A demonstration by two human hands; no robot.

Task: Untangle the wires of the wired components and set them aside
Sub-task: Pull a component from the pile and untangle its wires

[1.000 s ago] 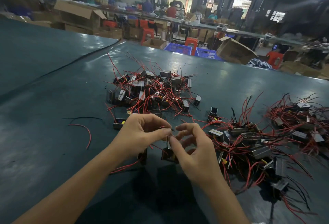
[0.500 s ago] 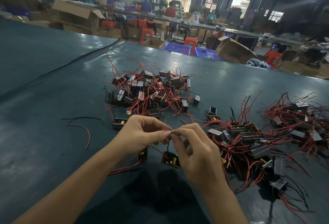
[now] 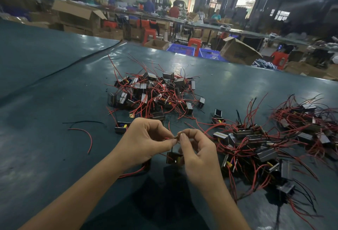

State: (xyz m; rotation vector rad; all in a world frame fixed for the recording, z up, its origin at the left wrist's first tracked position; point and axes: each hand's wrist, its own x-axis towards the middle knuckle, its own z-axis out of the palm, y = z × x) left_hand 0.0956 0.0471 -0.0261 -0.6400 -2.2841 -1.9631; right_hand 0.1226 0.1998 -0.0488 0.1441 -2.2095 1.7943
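Head view: left hand [image 3: 144, 139], right hand [image 3: 200, 154] pinch wire [image 3: 169, 138]; component [image 3: 172, 157] lettering unreadable.

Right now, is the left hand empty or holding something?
Holding: the left hand pinches a red wire between thumb and forefinger, opposite the right hand.

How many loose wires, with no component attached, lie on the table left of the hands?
2: a black wire farther away, a red wire just nearer; more may hide in the heaps.
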